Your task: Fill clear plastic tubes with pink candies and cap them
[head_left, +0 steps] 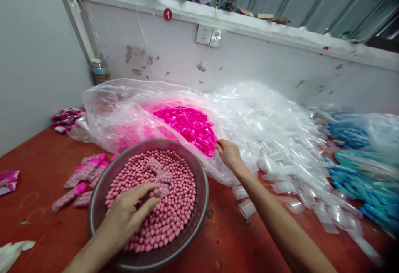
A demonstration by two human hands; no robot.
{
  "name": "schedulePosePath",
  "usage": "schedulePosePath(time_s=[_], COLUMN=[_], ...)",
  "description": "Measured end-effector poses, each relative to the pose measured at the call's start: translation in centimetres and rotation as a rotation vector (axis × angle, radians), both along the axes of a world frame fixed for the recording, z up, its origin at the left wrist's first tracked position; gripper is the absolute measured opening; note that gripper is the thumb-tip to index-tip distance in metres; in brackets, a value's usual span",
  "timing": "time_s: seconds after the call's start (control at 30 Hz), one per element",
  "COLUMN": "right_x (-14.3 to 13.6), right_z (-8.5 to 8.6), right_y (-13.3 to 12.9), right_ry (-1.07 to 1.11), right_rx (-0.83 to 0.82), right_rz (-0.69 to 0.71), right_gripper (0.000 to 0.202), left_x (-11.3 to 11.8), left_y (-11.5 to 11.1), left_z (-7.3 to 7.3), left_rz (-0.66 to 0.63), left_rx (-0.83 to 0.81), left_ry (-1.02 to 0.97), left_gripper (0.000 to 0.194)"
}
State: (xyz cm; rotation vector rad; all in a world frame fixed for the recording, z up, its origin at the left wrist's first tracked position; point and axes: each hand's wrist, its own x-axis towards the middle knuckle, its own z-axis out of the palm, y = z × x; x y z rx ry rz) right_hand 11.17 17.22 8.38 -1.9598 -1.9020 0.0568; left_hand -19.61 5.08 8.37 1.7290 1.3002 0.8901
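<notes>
My left hand (129, 210) is over a dark metal bowl (204, 198) filled with pink beads (156, 237). Its thumb and fingers are closed around a clear plastic tube (161, 190). Two more clear tubes with beads inside, one of them a small tube (153, 165), lie on the beads just beyond my fingertips. My right hand (229, 152) reaches to the edge of a heap of bright pink caps (190, 125) in an open clear plastic bag (109, 98). Its fingertips are pinched together beside the caps; what they hold is hidden.
Filled, pink-capped tubes (89, 169) lie left of the bowl on the red-brown table (37, 156). A large pile of clear tubes (280, 140) spreads to the right, with blue pieces (370, 185) beyond. A wall with a power socket (205, 34) stands behind.
</notes>
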Motion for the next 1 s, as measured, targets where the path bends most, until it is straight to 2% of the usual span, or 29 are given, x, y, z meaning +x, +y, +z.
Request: schedulePosePath(time_s=[0.1, 0.2, 0.27, 0.33, 0.47, 0.57, 0.63, 0.7, 0.83, 1.0], right_x=[0.2, -0.6, -1.0, -1.1, -1.2, -2.4, -4.2, -6.6, -11.4, -13.7], right_z=[-0.8, -1.1, -1.2, -1.0, -0.1, 1.2, 2.1, 2.9, 3.9, 4.4], right_y=[1.9, 3.1, 3.8, 4.4, 3.9, 1.5, -1.1, -3.9, -7.9, -8.7], right_ry=[-0.055, -0.103, -0.124, -0.133, -0.112, 0.010, 0.282, 0.482, 0.481, 0.352], right_rx=[-0.010, 0.002, -0.003, -0.012, 0.023, 0.137, 0.201, 0.132, 0.049, 0.012], right_rz=[-0.070, -0.102, -0.101, -0.090, -0.029, 0.125, 0.343, 0.534, 0.787, 0.985], right_gripper=[0.029, 0.034, 0.033, 0.030, 0.025, 0.030, 0.031, 0.028, 0.027, 0.028], left_x=[0.1, 0.2, 0.1, 0.0, -0.2, -0.4, -0.5, -0.6, -0.4, -0.6], left_y=[-0.1, 0.0, 0.1, 0.2, 0.1, 0.2, 0.3, 0.4, 0.0, -0.9], left_z=[-0.7, -0.7, -0.2, 0.3, 0.8, 0.7, 0.6, 0.7, 0.8, 0.7], left_rz=[-0.024, -0.033, -0.007, 0.050, 0.061, 0.047, 0.058, 0.080, 0.053, -0.041], left_rx=[0.271, 0.284, 0.181, 0.019, -0.338, -0.479, -0.527, -0.539, -0.458, -0.175], left_ry=[0.145, 0.155, 0.108, -0.021, -0.511, -0.814, -0.940, -1.001, -0.878, -0.592], left_gripper=[0.025, 0.024, 0.023, 0.023, 0.026, 0.025, 0.026, 0.031, 0.033, 0.029])
